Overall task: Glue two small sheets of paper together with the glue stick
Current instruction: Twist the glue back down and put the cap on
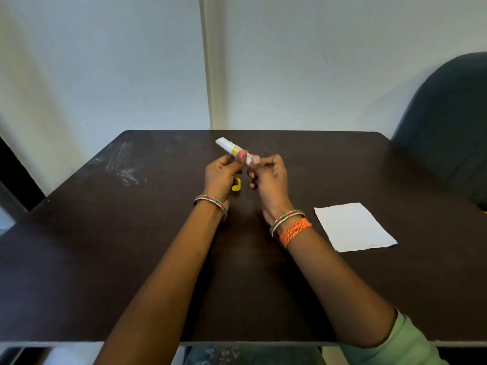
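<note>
Both hands hold the glue stick (234, 148) above the dark counter (105, 246), cap off.

Left hand (220, 175) fingers pinch the tube mid-body; right hand (268, 177) fingers curl round its base end; the tube tip points to 10 o'clock. Yellow cap (236, 184) lies on the counter just under the hands. White paper (353, 226) lies flat at 4 o'clock from the hands, well apart. Whether it is one sheet or two: can't tell.

Both hands, left (221, 175) and right (267, 176), hold the glue stick (233, 150) above the table (131, 233); paper (353, 226) lies right.
</note>
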